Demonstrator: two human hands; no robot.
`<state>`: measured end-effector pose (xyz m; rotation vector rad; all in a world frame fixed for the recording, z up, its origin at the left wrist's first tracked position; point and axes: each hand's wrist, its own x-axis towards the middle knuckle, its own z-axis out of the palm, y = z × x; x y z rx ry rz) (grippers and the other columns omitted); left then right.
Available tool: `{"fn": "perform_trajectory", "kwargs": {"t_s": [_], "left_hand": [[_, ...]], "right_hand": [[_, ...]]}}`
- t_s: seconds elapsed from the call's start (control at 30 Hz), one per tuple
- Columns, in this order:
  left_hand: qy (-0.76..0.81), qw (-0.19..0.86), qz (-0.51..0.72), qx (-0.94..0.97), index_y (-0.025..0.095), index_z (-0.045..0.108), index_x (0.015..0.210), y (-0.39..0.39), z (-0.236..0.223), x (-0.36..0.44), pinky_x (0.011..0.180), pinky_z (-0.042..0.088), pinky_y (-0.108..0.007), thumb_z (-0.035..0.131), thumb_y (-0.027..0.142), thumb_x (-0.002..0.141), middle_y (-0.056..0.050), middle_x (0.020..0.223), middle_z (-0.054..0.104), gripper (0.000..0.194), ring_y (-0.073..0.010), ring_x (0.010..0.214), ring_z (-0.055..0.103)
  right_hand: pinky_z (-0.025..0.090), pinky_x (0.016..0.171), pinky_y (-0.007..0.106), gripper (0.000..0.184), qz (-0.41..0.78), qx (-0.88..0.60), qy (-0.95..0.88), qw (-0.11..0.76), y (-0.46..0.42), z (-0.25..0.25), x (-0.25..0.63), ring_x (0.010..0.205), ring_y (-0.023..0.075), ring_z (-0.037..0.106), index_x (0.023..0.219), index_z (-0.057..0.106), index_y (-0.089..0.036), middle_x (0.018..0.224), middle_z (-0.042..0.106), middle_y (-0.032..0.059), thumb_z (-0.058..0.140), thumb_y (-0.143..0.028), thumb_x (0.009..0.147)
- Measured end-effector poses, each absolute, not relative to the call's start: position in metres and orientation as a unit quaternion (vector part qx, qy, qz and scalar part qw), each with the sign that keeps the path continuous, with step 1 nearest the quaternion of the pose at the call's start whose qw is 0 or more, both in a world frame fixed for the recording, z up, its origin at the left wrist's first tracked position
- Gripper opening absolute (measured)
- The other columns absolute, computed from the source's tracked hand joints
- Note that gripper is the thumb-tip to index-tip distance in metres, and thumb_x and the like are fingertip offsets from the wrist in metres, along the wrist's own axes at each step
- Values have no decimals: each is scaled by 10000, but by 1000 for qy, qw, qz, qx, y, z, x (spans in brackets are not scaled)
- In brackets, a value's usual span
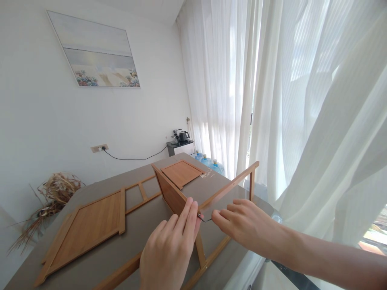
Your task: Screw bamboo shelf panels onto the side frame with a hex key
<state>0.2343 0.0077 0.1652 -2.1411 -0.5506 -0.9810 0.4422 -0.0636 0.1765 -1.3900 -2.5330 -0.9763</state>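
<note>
A wooden panel stands on edge on the table, and an upright wooden frame meets it at a corner. My left hand is closed over that corner, its fingers pressed together along the panel's top edge. From my right hand, closed in a pinch, a thin bent metal hex key reaches to the joint beside my left fingertips. Part of the hex key is hidden in my right fingers. My left hand covers the lower part of the corner.
A large wooden panel and a ladder-like frame lie on the left of the grey table. A smaller panel lies farther back. Beyond stand water jugs and a kettle. White curtains hang right.
</note>
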Motion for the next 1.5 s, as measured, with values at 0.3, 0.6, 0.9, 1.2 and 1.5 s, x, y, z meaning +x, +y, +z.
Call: {"fn": "perform_trajectory", "kwargs": {"t_s": [0.3,0.6,0.9,1.2,1.5], "left_hand": [[-218,346,-373,-833,108,656,1225,7,163,233,575,415,-319,564,213,957,-92,1250,679,303,-138,678,651],[-215,311,-402,-834,131,674,1182,6,165,237,762,467,-302,522,185,976,-53,1206,708,261,-193,1113,652],[-220,317,-392,-835,132,659,1210,6,165,235,725,480,-302,515,189,979,-53,1222,699,278,-191,1100,665],[-213,320,-391,-836,124,655,1215,6,164,235,717,492,-304,504,157,974,-63,1230,693,287,-202,1112,663],[-213,322,-394,-834,124,666,1201,6,164,235,708,495,-300,513,164,969,-68,1212,703,281,-205,1092,672]], "right_hand": [[140,525,296,206,-252,-486,-832,86,-62,164,443,485,120,225,786,423,-213,591,427,-61,479,-43,887],[156,530,291,191,-239,-505,-824,93,-59,157,444,487,122,225,802,429,-216,595,445,-60,444,-93,946],[192,526,281,160,-166,-510,-837,106,-60,159,442,482,111,263,833,466,-209,615,502,-56,440,-122,964],[200,535,286,196,-161,-518,-829,136,-60,157,434,473,101,288,808,470,-204,612,521,-55,415,-148,988],[203,515,285,227,-127,-513,-836,147,-62,160,436,471,96,300,821,454,-209,617,518,-56,364,-221,1028]]}}
